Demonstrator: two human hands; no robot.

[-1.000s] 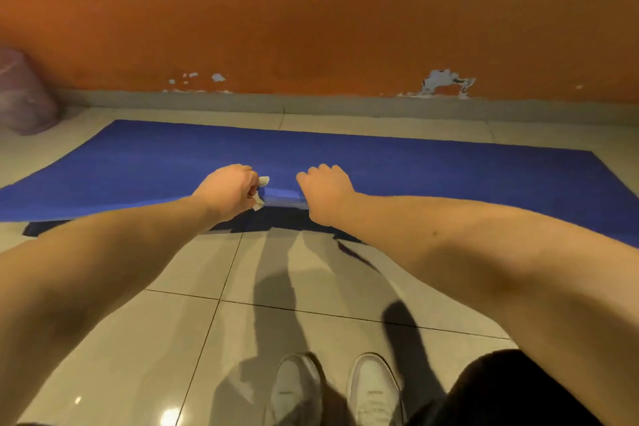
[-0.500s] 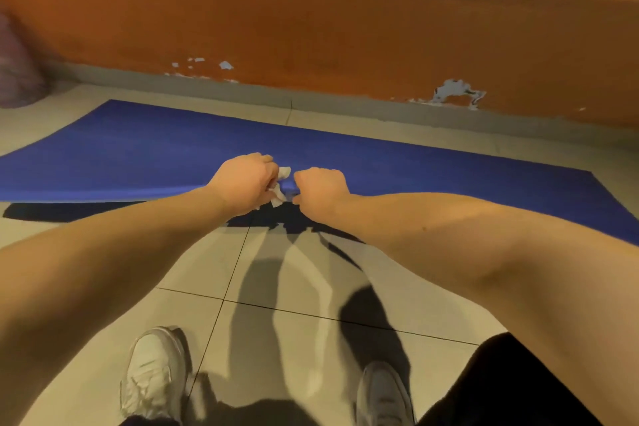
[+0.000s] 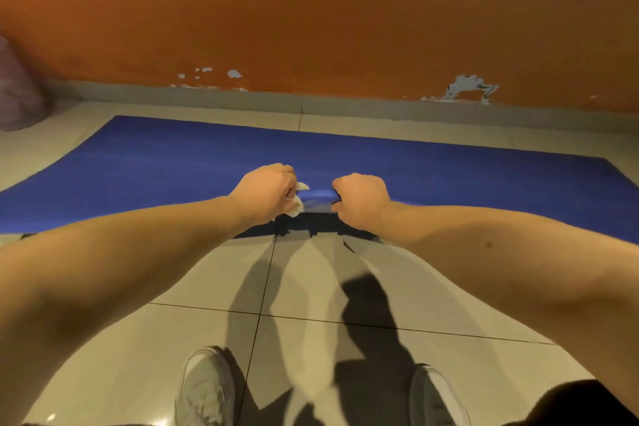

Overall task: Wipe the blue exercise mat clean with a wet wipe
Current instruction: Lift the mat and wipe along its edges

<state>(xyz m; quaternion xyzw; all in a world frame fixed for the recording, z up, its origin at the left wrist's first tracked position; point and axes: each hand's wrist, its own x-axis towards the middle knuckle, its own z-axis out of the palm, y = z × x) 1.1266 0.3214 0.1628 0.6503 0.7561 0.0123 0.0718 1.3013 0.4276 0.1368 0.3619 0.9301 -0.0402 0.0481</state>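
Note:
The blue exercise mat [image 3: 173, 166] lies flat on the tiled floor along the wall. Its near edge is lifted off the floor in the middle, with a dark shadow under it. My left hand [image 3: 266, 192] grips that near edge, and a crumpled white wet wipe [image 3: 300, 199] is bunched in the same fist, sticking out on its right side. My right hand [image 3: 361, 204] grips the near edge a little to the right, fingers curled round it. A short raised strip of mat shows between the two hands.
An orange wall [image 3: 345, 38] with chipped paint and a grey skirting runs behind the mat. A pinkish bag [image 3: 15, 90] sits at the far left. My two white shoes [image 3: 204, 387] stand on the glossy tiles [image 3: 449, 304] below my arms.
My hands have drawn a little apart along the mat's near edge. My feet have shifted on the tiles and the view has moved slightly.

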